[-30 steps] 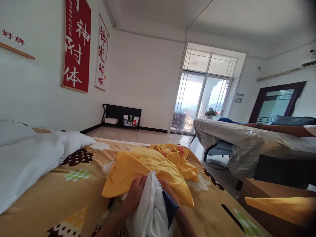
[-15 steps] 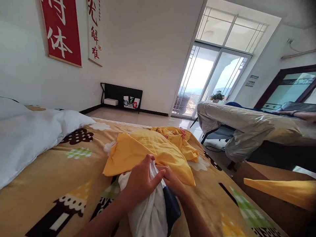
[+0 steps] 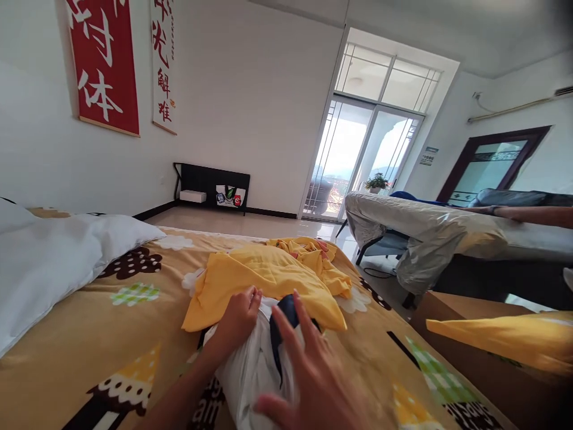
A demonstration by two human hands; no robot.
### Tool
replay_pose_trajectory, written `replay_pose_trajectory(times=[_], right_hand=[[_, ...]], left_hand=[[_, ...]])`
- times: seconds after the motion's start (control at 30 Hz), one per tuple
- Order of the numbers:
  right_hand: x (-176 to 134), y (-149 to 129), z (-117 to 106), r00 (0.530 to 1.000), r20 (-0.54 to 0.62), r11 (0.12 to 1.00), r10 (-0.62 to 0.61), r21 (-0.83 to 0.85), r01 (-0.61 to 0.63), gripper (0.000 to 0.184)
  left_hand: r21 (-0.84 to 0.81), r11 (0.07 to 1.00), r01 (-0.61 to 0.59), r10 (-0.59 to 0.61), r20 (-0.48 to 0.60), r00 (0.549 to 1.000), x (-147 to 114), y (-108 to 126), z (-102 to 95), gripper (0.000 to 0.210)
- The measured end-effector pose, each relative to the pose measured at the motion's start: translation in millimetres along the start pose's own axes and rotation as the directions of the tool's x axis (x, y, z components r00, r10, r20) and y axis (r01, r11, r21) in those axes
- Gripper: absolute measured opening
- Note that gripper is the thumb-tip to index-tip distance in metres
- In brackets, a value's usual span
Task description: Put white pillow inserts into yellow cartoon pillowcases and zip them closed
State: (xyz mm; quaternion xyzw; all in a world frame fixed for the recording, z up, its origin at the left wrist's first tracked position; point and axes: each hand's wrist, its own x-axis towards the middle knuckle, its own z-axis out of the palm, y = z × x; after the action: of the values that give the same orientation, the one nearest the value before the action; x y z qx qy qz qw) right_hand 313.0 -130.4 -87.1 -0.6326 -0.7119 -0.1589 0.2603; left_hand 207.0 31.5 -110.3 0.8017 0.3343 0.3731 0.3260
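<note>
Here, on the bed (image 3: 174, 343), near the yellow cloth (image 3: 264, 269), the white cloth (image 3: 242, 385) is best kept taut: its edge seems gripped by the left hand (image 3: 240, 315), while the wide-spread right hand (image 3: 316, 370) is best laid lightly over the navy patch (image 3: 289, 307).

Bedsheet (image 3: 89, 334) is tan and super busy: dark brown blobs with white polka dots, green-and-white gingham patches, white flowery shapes, yellow cones with white dots. The bundled fabric (image 3: 248, 370) is white plus solid navy. Yellow pillow (image 3: 264, 269) is one plain golden shade; the crumpled cloth (image 3: 308, 254) behind it is yellow too but with reddish bits printed on. White pillow (image 3: 80, 257) is just plain white. Red scroll (image 3: 105, 65) has white characters, and the white scroll (image 3: 162, 71) flips that with red ones. Cardboard box (image 3: 465, 303): brown.
</note>
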Motion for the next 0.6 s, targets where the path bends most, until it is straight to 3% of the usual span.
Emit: replay_pose_trajectory(times=[0.03,0.1,0.23,0.33,0.43,0.53,0.6], right_hand=[[-4,-14,10,0.994,0.042,0.994,-0.102,-0.037,0.103,0.09],[-3,-36,37,0.981,0.116,0.983,-0.156,-0.075,0.166,0.096],[15,-53,72,0.985,0.174,0.998,-0.02,-0.059,0.031,0.07],[24,-49,72,0.983,0.18,0.999,0.028,-0.041,-0.021,0.068],[29,-37,60,0.981,0.169,0.993,0.099,-0.075,-0.087,0.066],[35,-21,48,0.965,0.183,0.979,0.189,-0.112,-0.171,0.055],[39,-8,39,0.953,0.165,0.965,0.253,-0.107,-0.238,0.05]], left_hand=[[-0.023,1.0,0.005,-0.006,-0.015,1.0,3,-4,-1.8,0.034],[-0.071,0.997,0.007,-0.008,-0.018,1.0,9,-15,-5.1,0.037],[-0.113,0.994,0.001,0.003,0.031,1.0,17,-37,-12.8,0.04],[-0.156,0.988,0.023,-0.006,0.104,0.995,19,-45,-19.6,0.044],[-0.107,0.994,-0.013,0.016,0.026,1.0,19,-45,-29.0,0.049],[0.12,0.987,-0.103,0.115,-0.098,0.988,16,-34,-46.3,0.049],[0.319,0.945,-0.076,0.099,-0.058,0.993,11,-23,-60.8,0.045]])
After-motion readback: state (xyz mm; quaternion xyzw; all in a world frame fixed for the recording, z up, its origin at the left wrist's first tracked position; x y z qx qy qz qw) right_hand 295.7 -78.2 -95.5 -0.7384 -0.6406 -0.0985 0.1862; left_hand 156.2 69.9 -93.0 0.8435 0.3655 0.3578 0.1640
